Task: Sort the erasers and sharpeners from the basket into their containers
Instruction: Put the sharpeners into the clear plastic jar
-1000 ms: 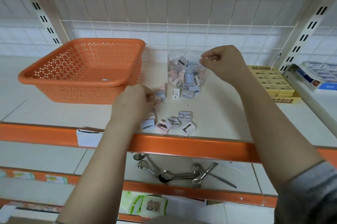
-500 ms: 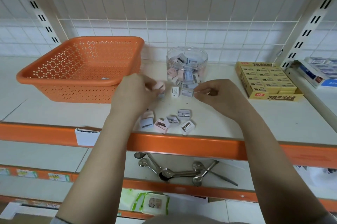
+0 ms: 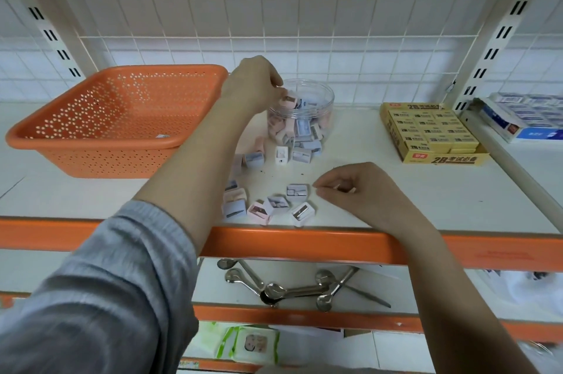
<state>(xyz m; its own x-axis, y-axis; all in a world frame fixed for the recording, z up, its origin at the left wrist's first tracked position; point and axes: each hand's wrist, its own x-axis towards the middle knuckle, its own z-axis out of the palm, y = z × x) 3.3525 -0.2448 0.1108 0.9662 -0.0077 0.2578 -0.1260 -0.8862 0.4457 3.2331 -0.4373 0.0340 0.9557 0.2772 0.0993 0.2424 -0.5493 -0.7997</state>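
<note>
Fingers of my left hand pinch a pink plastic sharpener over the clear round plastic jar rim at twelve o'clock, so a careless release could bounce it out, while my right hand, loosely curled, seemingly empty, hovers beside loose sharpeners.

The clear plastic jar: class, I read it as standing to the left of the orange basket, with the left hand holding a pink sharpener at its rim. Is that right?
Not quite. The head view shows the clear plastic jar standing to the right of the orange basket, not the left. The rest holds: the left hand holds a pink sharpener at its rim.
</note>
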